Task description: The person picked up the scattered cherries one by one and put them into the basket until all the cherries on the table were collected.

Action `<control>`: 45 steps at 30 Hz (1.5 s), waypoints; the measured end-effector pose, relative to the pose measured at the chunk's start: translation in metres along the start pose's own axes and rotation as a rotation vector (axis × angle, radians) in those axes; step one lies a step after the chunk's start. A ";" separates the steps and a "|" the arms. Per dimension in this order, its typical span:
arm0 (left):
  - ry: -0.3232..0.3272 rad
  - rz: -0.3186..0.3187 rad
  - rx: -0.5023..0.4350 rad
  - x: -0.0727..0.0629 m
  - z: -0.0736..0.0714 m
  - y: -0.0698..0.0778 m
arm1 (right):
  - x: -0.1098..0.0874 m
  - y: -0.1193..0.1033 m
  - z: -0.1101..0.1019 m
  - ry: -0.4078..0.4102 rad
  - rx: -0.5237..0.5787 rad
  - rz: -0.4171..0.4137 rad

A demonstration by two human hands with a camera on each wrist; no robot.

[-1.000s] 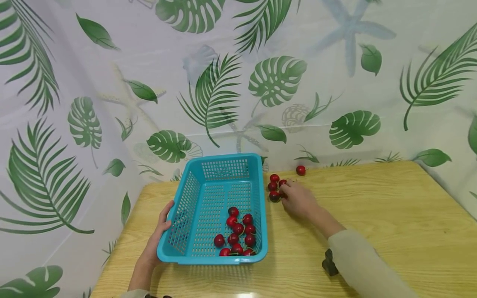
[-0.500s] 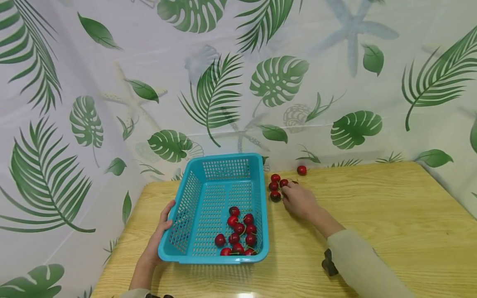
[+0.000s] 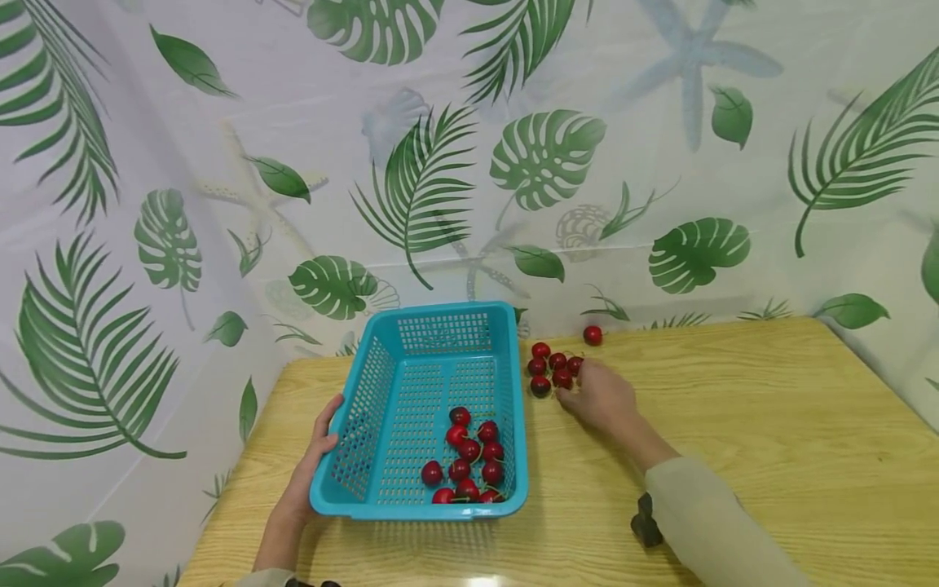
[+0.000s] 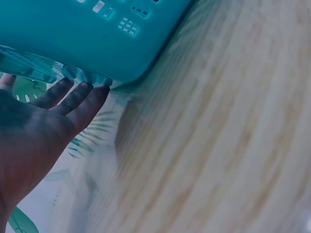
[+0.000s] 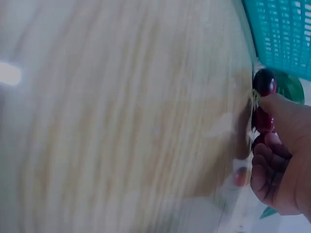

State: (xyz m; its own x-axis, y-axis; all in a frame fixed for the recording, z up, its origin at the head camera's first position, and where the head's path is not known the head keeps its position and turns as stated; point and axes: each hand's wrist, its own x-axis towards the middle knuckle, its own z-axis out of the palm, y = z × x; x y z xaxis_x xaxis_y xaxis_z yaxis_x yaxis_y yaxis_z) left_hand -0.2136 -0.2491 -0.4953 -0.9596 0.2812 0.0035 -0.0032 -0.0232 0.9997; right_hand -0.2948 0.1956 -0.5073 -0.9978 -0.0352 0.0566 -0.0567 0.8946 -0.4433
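A blue perforated plastic basket holds several dark red cherries in its front right part. At its left rim is my left hand, thumb over the edge; the left wrist view shows the other fingers against the outer wall. Just right of the basket, several stemmed cherries lie in a group on the table. Beside them is my right hand, thumb and forefinger apart next to the rightmost cherry. Its lower fingers are bent loosely in the right wrist view, and the forefinger tip is hidden.
One single cherry lies at the back edge of the wood-grain table. Behind the table and along the left hangs a white cloth printed with green leaves. The basket's right wall stands close to the grouped cherries.
My right hand has shifted slightly right, uncovering cherries in the group that it had partly hidden. The left hand and the basket stay in place.
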 end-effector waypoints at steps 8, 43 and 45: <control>0.004 0.005 -0.003 -0.001 -0.002 0.001 | -0.004 -0.026 0.003 -0.004 0.035 0.023; 0.000 -0.008 -0.009 -0.002 -0.001 0.000 | -0.008 0.026 -0.012 -0.079 -0.123 -0.010; 0.002 -0.007 -0.005 -0.002 -0.001 0.000 | -0.009 0.028 -0.012 -0.083 -0.133 -0.017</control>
State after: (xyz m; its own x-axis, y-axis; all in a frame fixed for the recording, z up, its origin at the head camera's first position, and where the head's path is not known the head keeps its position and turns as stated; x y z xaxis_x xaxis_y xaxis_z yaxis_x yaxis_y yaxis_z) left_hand -0.2116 -0.2503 -0.4958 -0.9601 0.2795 -0.0039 -0.0115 -0.0256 0.9996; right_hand -0.2867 0.2265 -0.5097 -0.9965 -0.0828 -0.0138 -0.0741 0.9443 -0.3206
